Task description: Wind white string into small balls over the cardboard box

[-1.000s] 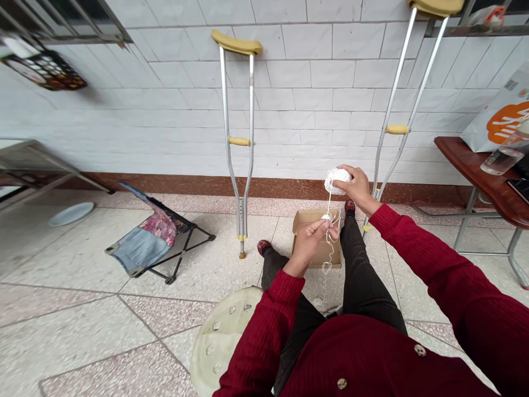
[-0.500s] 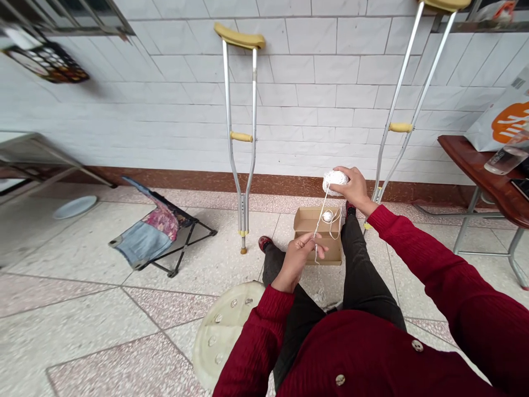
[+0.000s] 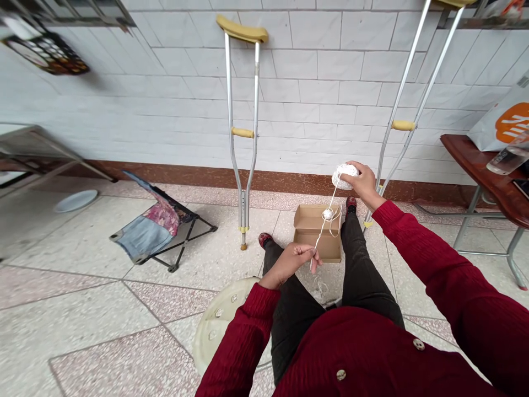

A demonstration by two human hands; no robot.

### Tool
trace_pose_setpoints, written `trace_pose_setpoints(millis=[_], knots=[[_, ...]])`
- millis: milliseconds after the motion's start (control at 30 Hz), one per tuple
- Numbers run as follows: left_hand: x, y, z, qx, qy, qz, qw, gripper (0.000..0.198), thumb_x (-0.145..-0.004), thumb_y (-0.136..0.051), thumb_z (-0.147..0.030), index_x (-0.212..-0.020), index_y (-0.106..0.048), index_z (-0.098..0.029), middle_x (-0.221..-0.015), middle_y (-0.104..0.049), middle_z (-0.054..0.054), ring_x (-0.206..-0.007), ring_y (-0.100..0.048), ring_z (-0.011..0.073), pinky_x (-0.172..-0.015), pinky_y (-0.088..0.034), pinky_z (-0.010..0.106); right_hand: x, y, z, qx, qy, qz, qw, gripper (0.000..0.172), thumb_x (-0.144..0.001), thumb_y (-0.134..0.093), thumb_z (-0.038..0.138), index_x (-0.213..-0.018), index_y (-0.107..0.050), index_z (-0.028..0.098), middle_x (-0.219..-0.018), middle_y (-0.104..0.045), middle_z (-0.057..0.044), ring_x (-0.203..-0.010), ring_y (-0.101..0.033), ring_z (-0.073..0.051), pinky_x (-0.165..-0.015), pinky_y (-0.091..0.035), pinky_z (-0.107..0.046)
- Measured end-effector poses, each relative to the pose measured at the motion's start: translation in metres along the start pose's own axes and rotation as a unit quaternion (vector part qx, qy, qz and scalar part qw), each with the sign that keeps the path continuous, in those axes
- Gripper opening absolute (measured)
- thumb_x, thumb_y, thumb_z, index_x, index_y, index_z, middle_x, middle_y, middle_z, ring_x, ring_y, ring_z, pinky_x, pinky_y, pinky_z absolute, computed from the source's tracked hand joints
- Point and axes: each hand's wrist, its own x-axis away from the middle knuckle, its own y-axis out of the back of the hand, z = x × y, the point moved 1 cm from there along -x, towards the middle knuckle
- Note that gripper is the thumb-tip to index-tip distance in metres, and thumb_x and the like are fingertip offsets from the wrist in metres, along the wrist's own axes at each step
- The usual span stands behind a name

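Observation:
My right hand (image 3: 363,182) is closed around a white ball of string (image 3: 344,175), held out above my right knee. A taut white strand (image 3: 326,220) runs down from the ball to my left hand (image 3: 294,259), which pinches it over my left thigh. Loose string hangs below that hand towards the floor. Between my feet lies an open cardboard box (image 3: 317,238) with a small white ball (image 3: 328,214) inside. Both sleeves are dark red.
Two metal crutches (image 3: 243,132) (image 3: 407,105) lean on the white tiled wall. A folding stool (image 3: 159,229) lies tipped to the left, a plate (image 3: 76,200) beyond it. A round plastic stool (image 3: 223,325) stands by my left leg. A brown table (image 3: 483,171) with a bag and bottle is at the right.
My left hand has slid down and back along the strand, away from the ball, drawing out a longer taut length. My right hand has kept the ball raised, shifting slightly right.

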Motion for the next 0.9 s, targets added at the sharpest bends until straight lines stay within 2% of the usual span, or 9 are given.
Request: trace_pose_setpoints(millis=[100,167,233,367,467,567,667,800,900], knots=[[0.002,0.01,0.028,-0.087,0.026,-0.031,0.995,0.031,-0.086,-0.054,-0.041,-0.073,-0.068,-0.017,-0.062,-0.068,0.003,-0.081,-0.068,0.0239,-0.083,-0.051,0.034,0.001,0.006,0.006,0.007,0.016,0.012,1.0,0.053,-0.061,-0.077,0.043,-0.11,-0.072,0.023,-0.097,-0.06,-0.006,-0.087,-0.058,-0.025,-0.086,-0.046,-0.041],[-0.001,0.02,0.04,-0.183,0.024,-0.116,0.976,0.019,-0.077,-0.065,-0.035,-0.077,-0.07,-0.017,-0.077,-0.073,0.005,-0.09,-0.068,0.0269,-0.089,-0.049,0.036,0.006,0.007,0.013,0.001,0.033,0.031,0.999,0.052,-0.063,-0.077,0.043,-0.11,-0.072,0.023,-0.096,-0.06,-0.006,-0.087,-0.058,-0.025,-0.085,-0.046,-0.04],[-0.009,0.027,0.039,-0.241,0.001,-0.207,0.948,0.025,-0.069,-0.071,-0.029,-0.093,-0.071,-0.019,-0.1,-0.073,0.008,-0.105,-0.065,0.0291,-0.098,-0.045,0.039,0.014,0.006,0.021,-0.012,0.044,0.046,0.998,0.052,-0.065,-0.077,0.044,-0.112,-0.072,0.023,-0.096,-0.061,-0.006,-0.087,-0.058,-0.025,-0.084,-0.046,-0.039],[-0.04,0.025,0.002,-0.181,-0.078,-0.271,0.942,0.05,-0.078,-0.067,-0.033,-0.126,-0.059,-0.02,-0.129,-0.063,0.011,-0.12,-0.057,0.025,-0.105,-0.041,0.04,0.029,-0.001,0.036,-0.008,0.073,0.079,0.994,0.053,-0.063,-0.079,0.043,-0.113,-0.072,0.025,-0.094,-0.059,-0.005,-0.086,-0.058,-0.024,-0.083,-0.047,-0.039],[-0.064,0.015,-0.032,-0.098,-0.126,-0.307,0.938,0.046,-0.079,-0.068,-0.037,-0.12,-0.062,-0.018,-0.118,-0.068,0.01,-0.113,-0.061,0.023,-0.101,-0.044,0.036,0.035,-0.003,0.046,0.003,0.099,0.087,0.991,0.053,-0.064,-0.079,0.043,-0.114,-0.071,0.027,-0.093,-0.057,-0.004,-0.087,-0.057,-0.025,-0.082,-0.047,-0.038],[-0.077,0.003,-0.052,-0.062,-0.124,-0.297,0.945,0.024,-0.081,-0.065,-0.038,-0.085,-0.071,-0.016,-0.087,-0.073,0.006,-0.093,-0.066,0.0219,-0.093,-0.047,0.034,0.037,-0.002,0.049,0.021,0.114,0.081,0.99,0.054,-0.064,-0.079,0.042,-0.115,-0.07,0.028,-0.09,-0.054,-0.003,-0.086,-0.057,-0.024,-0.079,-0.048,-0.037],[-0.075,-0.012,-0.062,-0.023,-0.134,-0.238,0.962,0.033,-0.085,-0.06,-0.04,-0.062,-0.068,-0.017,-0.077,-0.071,0.005,-0.088,-0.066,0.0212,-0.093,-0.046,0.034,0.034,-0.001,0.043,0.044,0.12,0.078,0.989,0.055,-0.064,-0.078,0.041,-0.117,-0.069,0.028,-0.091,-0.052,-0.003,-0.086,-0.057,-0.024,-0.077,-0.049,-0.035],[-0.059,-0.029,-0.07,0.084,-0.112,-0.132,0.981,0.031,-0.087,-0.059,-0.042,-0.073,-0.07,-0.016,-0.066,-0.068,0.004,-0.081,-0.067,0.0209,-0.092,-0.047,0.036,0.03,-0.004,0.021,0.075,0.102,0.08,0.989,0.056,-0.064,-0.078,0.043,-0.118,-0.069,0.028,-0.094,-0.051,-0.004,-0.087,-0.058,-0.024,-0.075,-0.049,-0.035],[-0.045,-0.032,-0.069,0.133,-0.087,-0.104,0.982,0.029,-0.087,-0.061,-0.042,-0.079,-0.069,-0.015,-0.059,-0.063,0.002,-0.075,-0.067,0.0203,-0.089,-0.047,0.037,0.029,-0.009,0.005,0.079,0.083,0.106,0.988,0.055,-0.063,-0.079,0.041,-0.116,-0.07,0.029,-0.094,-0.052,-0.003,-0.086,-0.058,-0.023,-0.077,-0.049,-0.036]])
